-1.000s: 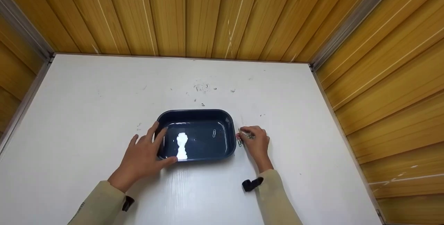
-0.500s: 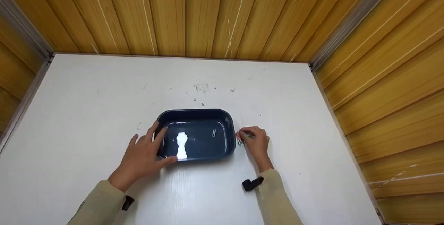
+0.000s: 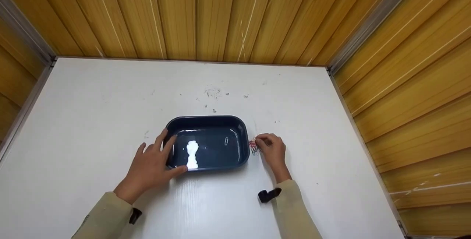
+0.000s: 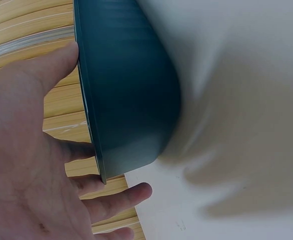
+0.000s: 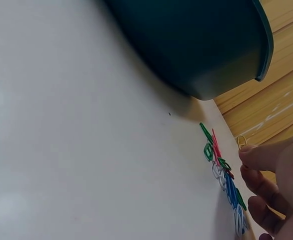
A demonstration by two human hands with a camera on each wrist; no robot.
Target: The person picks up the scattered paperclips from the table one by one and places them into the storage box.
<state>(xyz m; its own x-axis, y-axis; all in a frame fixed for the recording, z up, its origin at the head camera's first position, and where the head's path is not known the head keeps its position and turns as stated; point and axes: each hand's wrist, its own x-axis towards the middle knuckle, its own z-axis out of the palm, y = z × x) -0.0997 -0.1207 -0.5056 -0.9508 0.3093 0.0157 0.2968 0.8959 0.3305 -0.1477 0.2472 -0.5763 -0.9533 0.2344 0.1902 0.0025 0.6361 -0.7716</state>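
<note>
Yellow wire, likely light, springy and slick: pinch its rounded end, as your right hand does with this paper clip, beside the clip pile off the tray's right edge, well in from the desk's far edge. Your left hand, fingers spread, touches the tray's left rim.
</note>
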